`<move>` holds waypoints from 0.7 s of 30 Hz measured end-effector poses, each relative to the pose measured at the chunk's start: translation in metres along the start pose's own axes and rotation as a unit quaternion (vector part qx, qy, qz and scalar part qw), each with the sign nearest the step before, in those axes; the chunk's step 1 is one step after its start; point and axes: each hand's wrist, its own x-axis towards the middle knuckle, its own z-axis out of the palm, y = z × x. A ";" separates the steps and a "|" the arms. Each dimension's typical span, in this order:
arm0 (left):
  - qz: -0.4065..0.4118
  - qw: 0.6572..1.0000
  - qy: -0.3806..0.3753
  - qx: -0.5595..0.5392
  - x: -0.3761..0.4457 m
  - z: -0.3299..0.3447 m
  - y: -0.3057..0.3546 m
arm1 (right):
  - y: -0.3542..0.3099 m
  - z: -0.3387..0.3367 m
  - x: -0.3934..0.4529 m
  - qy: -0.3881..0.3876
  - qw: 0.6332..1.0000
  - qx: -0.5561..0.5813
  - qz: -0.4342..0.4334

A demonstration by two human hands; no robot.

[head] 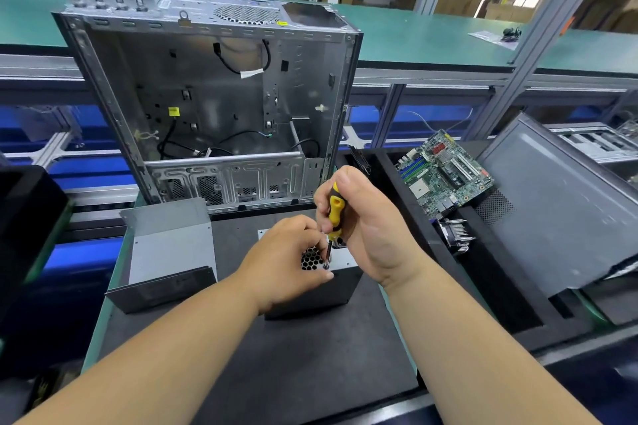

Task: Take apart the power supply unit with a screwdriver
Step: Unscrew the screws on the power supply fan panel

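Note:
A dark metal power supply unit [321, 293] stands on the black mat [293, 355] in front of me, its honeycomb fan grille facing up. My left hand [286, 262] grips its top edge, fingers curled over the grille. My right hand [362, 221] holds a yellow and black screwdriver [334, 214] upright. The tip meets the unit's top face next to the grille, close to my left fingertips. Much of the unit's top is hidden by both hands.
An open, gutted computer case [214, 97] stands upright just behind the unit. A bent grey metal cover [169, 245] lies to the left. At the right are a green motherboard [445, 172], a heatsink [455, 235] and a grey case side panel [559, 203].

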 end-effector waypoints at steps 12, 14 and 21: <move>-0.024 1.000 0.004 0.011 -0.002 0.004 -0.001 | 0.010 0.010 0.007 0.088 0.987 0.126 -0.042; -0.023 1.000 0.004 0.009 -0.001 0.003 -0.001 | 0.008 0.010 0.009 0.051 0.990 0.126 -0.036; -0.018 1.000 -0.011 -0.004 0.002 0.000 -0.002 | 0.007 0.006 0.009 -0.020 0.999 0.037 -0.015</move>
